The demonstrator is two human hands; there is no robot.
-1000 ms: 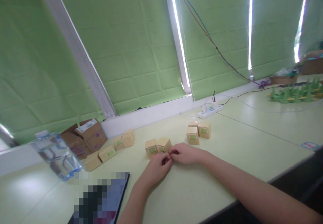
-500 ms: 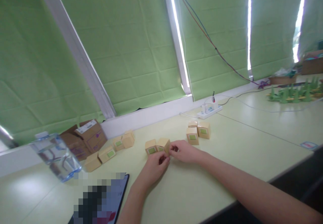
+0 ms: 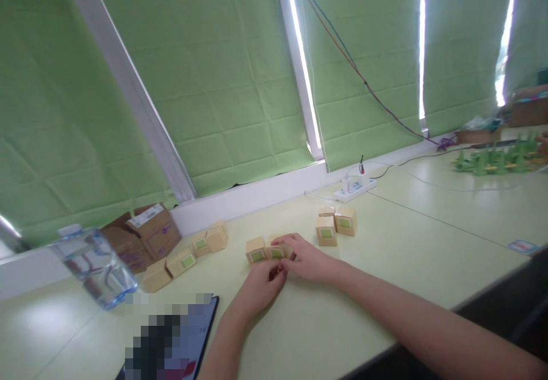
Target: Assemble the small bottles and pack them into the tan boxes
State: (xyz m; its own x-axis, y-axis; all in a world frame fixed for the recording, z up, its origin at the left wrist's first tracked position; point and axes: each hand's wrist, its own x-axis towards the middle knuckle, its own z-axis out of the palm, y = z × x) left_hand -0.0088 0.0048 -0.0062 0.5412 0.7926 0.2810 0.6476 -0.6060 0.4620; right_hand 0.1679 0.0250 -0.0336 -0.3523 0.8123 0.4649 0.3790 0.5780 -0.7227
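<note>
Clearly box [image 3: 273, 248], label [image 3: 277, 253] viewerward.

Single head-worn view: faces forward and down over near table [image 3: 342, 317] toward green blinds [image 3: 226, 83] beyond.

Green blinds [image 3: 235, 83] hang behind the far edge of the pale desk [image 3: 428, 243]. Daylight enters through narrow gaps [image 3: 422, 43]. A white sill [image 3: 257, 191] borders that edge.
</note>
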